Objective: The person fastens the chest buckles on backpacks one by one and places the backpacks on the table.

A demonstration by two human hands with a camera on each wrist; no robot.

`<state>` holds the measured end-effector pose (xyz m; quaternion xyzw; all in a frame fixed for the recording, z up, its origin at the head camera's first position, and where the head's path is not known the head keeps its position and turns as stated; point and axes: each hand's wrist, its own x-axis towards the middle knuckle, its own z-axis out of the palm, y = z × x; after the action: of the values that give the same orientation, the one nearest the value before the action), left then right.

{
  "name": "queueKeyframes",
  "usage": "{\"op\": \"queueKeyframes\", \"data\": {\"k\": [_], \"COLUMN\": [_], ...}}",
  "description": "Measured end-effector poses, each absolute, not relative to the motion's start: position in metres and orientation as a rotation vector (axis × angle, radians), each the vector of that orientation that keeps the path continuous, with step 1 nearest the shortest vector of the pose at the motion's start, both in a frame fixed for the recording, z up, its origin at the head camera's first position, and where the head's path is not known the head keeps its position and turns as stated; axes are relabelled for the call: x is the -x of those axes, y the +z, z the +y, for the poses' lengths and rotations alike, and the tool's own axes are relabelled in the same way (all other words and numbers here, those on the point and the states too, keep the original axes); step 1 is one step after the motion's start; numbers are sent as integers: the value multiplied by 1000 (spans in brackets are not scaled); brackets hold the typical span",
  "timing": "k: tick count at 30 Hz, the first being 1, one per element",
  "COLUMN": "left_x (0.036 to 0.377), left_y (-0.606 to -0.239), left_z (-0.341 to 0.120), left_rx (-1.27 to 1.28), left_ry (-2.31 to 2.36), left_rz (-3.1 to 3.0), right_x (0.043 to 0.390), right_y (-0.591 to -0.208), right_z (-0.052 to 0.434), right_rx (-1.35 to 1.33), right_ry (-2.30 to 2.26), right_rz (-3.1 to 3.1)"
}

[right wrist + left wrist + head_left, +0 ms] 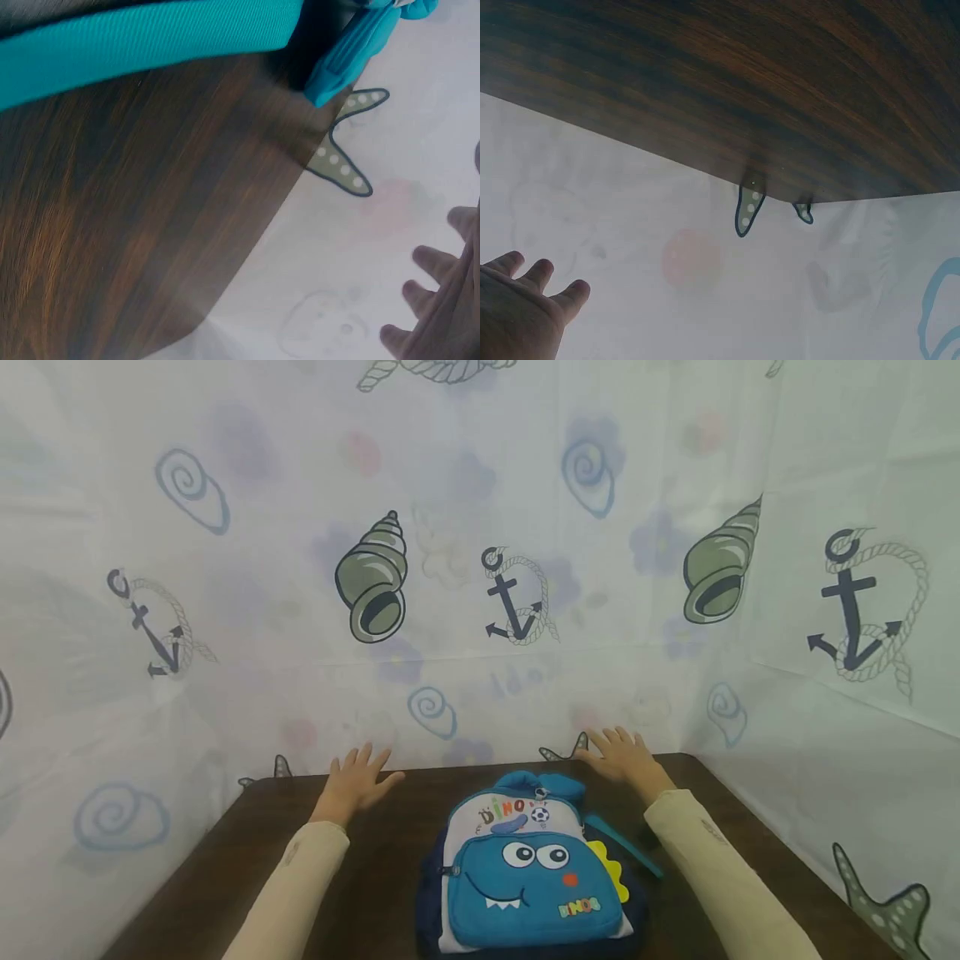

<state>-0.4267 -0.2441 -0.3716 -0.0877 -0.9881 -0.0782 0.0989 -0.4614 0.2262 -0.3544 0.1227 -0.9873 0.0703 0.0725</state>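
A dark wood-grained table (232, 860) runs away to a straight far edge, with side edges slanting in toward it and white printed cloth (480, 681) rising at left, far and right. The blue dinosaur backpack (528, 877) is on the table, a little right of the middle, its top toward the far edge and its base at the near side. The left hand (360, 783) is spread wide, palm unfilled, near the far edge and well apart from the bag; a broad stretch of wood lies between its sleeve (288, 893) and the bag. The right hand (622, 760) is likewise wide, fingers fanned, beyond the bag's top right. Whether either hand touches the table, I cannot tell. A teal strap (626, 846) slants out right of the bag, leaving a narrower gap before the right forearm; more wood continues to the right edge.
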Motion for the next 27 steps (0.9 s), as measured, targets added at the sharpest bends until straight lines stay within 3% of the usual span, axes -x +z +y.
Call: {"op": "queueKeyframes", "data": {"k": [16, 27], "left_x": [431, 407], "left_y": [-388, -411], "left_z": [-247, -235], "left_rx": [361, 481], "left_ry": [-164, -214], "left_rz": [-2910, -2952], "right_x": [457, 436], "right_y": [-362, -372], "right_z": [259, 259], "right_rx": [-388, -420], "right_ry": [269, 211], "right_rz": [-2933, -3002]}}
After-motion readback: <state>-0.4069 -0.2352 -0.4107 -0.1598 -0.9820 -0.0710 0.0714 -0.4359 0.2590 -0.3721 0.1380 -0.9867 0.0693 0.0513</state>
